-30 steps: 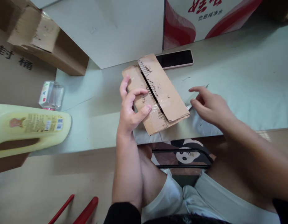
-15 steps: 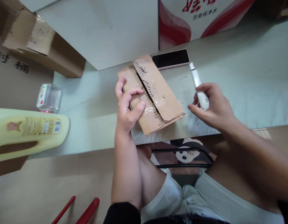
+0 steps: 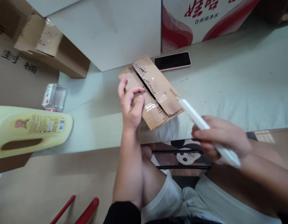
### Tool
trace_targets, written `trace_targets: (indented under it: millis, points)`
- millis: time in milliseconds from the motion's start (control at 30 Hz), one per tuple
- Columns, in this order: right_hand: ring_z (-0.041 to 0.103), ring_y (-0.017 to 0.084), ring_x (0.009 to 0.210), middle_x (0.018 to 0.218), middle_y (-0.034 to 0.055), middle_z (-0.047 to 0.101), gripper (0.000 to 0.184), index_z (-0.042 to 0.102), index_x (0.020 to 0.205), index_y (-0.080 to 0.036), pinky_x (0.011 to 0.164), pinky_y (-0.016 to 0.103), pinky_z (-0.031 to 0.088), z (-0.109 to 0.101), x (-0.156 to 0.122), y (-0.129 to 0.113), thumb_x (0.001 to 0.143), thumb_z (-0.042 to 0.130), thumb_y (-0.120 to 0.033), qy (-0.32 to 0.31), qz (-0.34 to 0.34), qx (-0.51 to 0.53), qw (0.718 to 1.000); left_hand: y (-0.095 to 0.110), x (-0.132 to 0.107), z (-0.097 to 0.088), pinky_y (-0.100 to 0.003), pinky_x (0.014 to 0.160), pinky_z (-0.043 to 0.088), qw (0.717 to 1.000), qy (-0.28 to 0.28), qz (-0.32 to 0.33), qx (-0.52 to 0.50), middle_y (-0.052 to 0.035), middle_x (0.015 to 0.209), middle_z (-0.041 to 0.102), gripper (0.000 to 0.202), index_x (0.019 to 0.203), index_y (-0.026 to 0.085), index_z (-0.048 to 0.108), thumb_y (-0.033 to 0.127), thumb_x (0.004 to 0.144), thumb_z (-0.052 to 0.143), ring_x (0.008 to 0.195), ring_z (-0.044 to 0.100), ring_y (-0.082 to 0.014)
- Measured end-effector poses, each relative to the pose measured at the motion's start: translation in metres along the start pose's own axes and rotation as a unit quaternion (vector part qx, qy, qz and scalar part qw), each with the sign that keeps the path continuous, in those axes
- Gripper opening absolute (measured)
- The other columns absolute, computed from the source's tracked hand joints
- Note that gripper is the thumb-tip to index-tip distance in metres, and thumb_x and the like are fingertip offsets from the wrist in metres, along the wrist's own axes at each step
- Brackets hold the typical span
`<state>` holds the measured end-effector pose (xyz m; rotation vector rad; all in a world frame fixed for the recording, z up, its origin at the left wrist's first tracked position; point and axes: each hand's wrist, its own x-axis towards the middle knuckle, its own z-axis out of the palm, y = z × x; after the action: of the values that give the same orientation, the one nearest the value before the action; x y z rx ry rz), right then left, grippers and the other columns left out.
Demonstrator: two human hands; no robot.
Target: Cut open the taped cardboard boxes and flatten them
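A small brown cardboard box [image 3: 168, 90] with torn edges and strips of clear tape is tilted on the table, a dark slit running along its top. My left hand [image 3: 132, 107] grips its left side, thumb and fingers bent over the top. In my right hand [image 3: 224, 138] is a white utility knife [image 3: 196, 116], held in closed fingers and slightly blurred. Its blade end points up and left, at the box's right edge; whether it touches the cardboard I cannot tell.
Behind the box lies a phone [image 3: 173, 61] on the pale table cover [image 3: 227, 84]. A white carton [image 3: 106, 34] and a red-and-white water carton [image 3: 209, 21] stand at the back. To the left are a clear bottle [image 3: 57, 97], a yellow jug [image 3: 36, 132] and a brown box [image 3: 71, 59].
My right hand has turned and moved down and right, so the knife now slants, its blade end over by the box's right edge. My left hand keeps its hold on the box.
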<state>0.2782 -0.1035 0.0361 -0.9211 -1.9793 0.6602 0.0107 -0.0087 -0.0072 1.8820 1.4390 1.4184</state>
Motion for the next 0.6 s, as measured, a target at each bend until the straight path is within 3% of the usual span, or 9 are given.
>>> trace_targets:
  millis: [67,133,267,467,600]
  points:
    - [0.060,0.015,0.061,0.071,-0.0004,0.064,0.012,0.063,0.107,-0.027,0.057,0.031,0.049,0.006,0.006,-0.008,0.102,0.054,-0.035,0.022,-0.091,0.000,0.996,-0.002,0.000,0.004,-0.058,0.128,0.035,1.000,0.020,-0.003,-0.002,-0.0006,0.165,0.038,0.042,0.104,0.031,0.070,0.068,0.091,0.055,0.155,0.034,-0.0344]
    - [0.057,0.013,0.060,0.072,0.0002,0.063,0.012,0.062,0.106,-0.023,0.055,0.028,0.047,0.012,0.013,-0.014,0.104,0.052,-0.028,0.039,-0.135,-0.018,0.990,-0.005,0.000,0.008,-0.057,0.128,0.036,0.999,0.032,0.006,0.010,0.0005,0.166,0.037,0.039,0.106,0.031,0.069,0.065,0.092,0.054,0.155,0.035,-0.0331]
    - [0.054,0.014,0.059,0.070,0.0001,0.061,0.012,0.061,0.105,-0.022,0.054,0.028,0.045,0.019,0.019,-0.014,0.104,0.050,-0.028,0.042,-0.134,-0.034,0.990,-0.009,0.000,0.008,-0.055,0.129,0.034,0.999,0.015,0.027,0.030,0.0036,0.169,0.032,0.036,0.112,0.032,0.068,0.060,0.095,0.052,0.157,0.032,-0.0312]
    - [0.053,0.014,0.060,0.070,-0.0001,0.059,0.012,0.061,0.106,-0.022,0.055,0.028,0.042,0.022,0.016,-0.011,0.103,0.050,-0.027,0.033,-0.132,-0.046,0.990,-0.001,-0.001,0.004,-0.057,0.134,0.025,0.999,-0.003,0.047,-0.008,0.0059,0.170,0.026,0.042,0.115,0.036,0.067,0.068,0.090,0.057,0.161,0.021,-0.0331]
    - [0.052,0.013,0.060,0.070,-0.0006,0.057,0.016,0.060,0.106,-0.020,0.058,0.026,0.041,0.023,0.017,-0.012,0.106,0.045,-0.025,0.031,-0.123,-0.084,0.988,0.005,-0.002,0.005,-0.057,0.132,0.031,0.998,-0.019,0.027,-0.046,0.0034,0.171,0.022,0.050,0.116,0.035,0.067,0.071,0.081,0.067,0.162,0.017,-0.0367]
